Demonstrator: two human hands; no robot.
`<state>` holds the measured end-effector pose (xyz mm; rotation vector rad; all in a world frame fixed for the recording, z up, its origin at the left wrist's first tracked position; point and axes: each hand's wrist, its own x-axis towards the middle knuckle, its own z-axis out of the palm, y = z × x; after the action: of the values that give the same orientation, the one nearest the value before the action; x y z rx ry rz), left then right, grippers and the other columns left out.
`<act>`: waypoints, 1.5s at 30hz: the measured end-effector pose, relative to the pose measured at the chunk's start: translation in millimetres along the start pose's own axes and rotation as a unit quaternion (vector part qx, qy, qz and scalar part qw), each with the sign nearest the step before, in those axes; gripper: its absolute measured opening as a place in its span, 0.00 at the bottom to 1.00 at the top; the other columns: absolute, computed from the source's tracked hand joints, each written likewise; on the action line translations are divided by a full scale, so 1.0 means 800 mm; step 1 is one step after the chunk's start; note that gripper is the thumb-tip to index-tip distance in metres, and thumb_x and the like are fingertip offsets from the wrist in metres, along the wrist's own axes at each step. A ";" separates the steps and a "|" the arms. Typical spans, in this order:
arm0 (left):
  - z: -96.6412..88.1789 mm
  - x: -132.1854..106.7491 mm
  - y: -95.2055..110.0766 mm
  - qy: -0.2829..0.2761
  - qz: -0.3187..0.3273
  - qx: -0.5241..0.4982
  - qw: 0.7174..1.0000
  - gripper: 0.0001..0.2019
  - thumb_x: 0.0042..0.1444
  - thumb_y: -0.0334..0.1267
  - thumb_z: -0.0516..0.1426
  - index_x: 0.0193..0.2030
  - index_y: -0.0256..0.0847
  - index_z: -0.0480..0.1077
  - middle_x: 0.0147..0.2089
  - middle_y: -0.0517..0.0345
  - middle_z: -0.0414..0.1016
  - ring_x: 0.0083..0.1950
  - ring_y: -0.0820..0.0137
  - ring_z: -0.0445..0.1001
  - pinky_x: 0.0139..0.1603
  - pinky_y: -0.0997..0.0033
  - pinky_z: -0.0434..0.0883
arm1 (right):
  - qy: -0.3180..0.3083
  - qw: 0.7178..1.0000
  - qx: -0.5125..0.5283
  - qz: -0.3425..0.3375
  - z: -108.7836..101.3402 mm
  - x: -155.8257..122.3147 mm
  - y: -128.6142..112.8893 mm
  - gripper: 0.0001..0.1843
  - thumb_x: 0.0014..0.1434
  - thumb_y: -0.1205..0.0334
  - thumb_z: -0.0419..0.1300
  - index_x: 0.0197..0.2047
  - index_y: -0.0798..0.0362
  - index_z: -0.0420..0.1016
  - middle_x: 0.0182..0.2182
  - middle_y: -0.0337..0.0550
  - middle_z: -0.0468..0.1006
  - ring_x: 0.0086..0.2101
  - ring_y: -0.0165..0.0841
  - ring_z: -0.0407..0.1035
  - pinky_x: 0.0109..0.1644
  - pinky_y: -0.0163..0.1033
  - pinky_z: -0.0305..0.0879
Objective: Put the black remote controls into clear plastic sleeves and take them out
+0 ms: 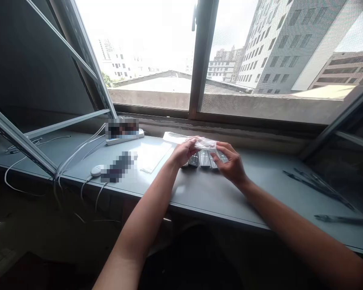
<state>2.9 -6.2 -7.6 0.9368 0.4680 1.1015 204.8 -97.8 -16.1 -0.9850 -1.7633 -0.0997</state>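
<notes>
Both my hands hold a clear plastic bag (205,143) above the desk. My left hand (185,151) pinches its left end, and my right hand (230,163) grips the right end between thumb and fingers. Whether anything lies inside the bag I cannot tell. Below and behind it several remote controls lie side by side: a black remote (194,160) near my left hand and a pale grey remote (204,158) beside it. My hands and the bag partly cover the row.
Flat clear plastic bags (153,158) lie left of my hands. A power strip (125,139) and a round white charger (96,171) with cables sit further left, near blurred-out objects. Pens (340,219) lie at the right. Metal frames (75,52) flank the desk; a window is behind.
</notes>
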 end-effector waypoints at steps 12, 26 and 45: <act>-0.001 0.007 0.001 0.087 0.048 -0.072 0.992 0.14 0.68 0.35 0.59 0.58 0.38 0.76 0.61 0.44 0.83 0.61 0.59 0.82 0.64 0.58 0.78 | -0.068 0.997 0.031 -0.021 0.002 0.000 -0.001 0.12 0.72 0.56 0.64 0.53 0.44 0.89 0.64 0.47 0.81 0.70 0.52 0.68 0.73 0.64 0.68; -0.027 0.014 0.014 0.186 0.054 -0.174 0.966 0.25 0.73 0.39 0.44 0.67 0.31 0.71 0.65 0.35 0.79 0.61 0.58 0.83 0.62 0.60 0.78 | -0.150 0.984 0.091 -0.025 -0.004 -0.001 -0.007 0.24 0.75 0.52 0.63 0.71 0.43 0.78 0.60 0.49 0.84 0.74 0.51 0.62 0.74 0.63 0.68; -0.038 0.015 0.018 0.264 0.032 -0.197 0.944 0.21 0.75 0.38 0.45 0.65 0.34 0.71 0.61 0.38 0.83 0.58 0.61 0.85 0.53 0.64 0.81 | -0.166 0.983 0.047 -0.054 -0.008 -0.003 -0.008 0.30 0.73 0.51 0.65 0.75 0.41 0.73 0.69 0.50 0.77 0.76 0.54 0.58 0.76 0.71 0.60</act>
<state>-22.4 18.8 -11.1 0.2970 0.6238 1.4469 205.9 -106.5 -13.0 -0.8738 -2.1074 0.0833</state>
